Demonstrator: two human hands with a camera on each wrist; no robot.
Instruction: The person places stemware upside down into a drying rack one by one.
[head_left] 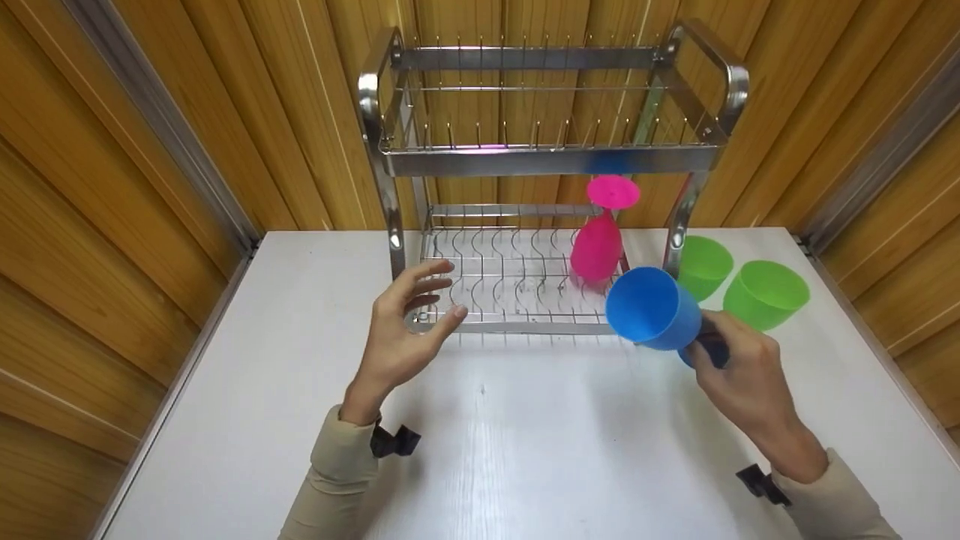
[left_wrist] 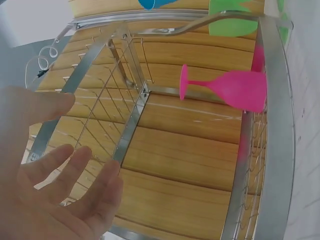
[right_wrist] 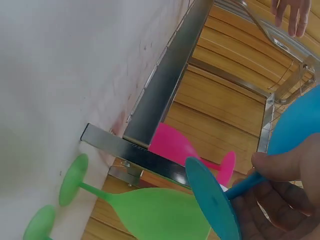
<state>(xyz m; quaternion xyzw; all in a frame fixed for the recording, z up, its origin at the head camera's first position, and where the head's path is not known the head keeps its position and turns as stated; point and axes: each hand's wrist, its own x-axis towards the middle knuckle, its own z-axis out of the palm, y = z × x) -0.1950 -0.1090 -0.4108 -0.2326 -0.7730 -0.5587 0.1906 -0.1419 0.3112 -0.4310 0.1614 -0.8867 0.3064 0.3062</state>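
My right hand (head_left: pixel 739 367) pinches the stem of a blue goblet (head_left: pixel 652 309), holding it tilted in front of the rack's right end; its round foot (right_wrist: pixel 212 200) shows in the right wrist view. My left hand (head_left: pixel 409 322) holds nothing, its fingers spread and loosely bent before the left end of the metal dish rack (head_left: pixel 547 161). On the rack's lower tier a pink goblet (head_left: pixel 598 247) stands upside down, foot up. Two green goblets (head_left: pixel 766 294) stand upright on the table, right of the rack.
The two-tier rack has a row of upright prongs (head_left: pixel 536 135) on top and a wavy wire shelf (head_left: pixel 517 277) below. It stands on a white table (head_left: pixel 525 450) against wood-panelled walls (head_left: pixel 300 112).
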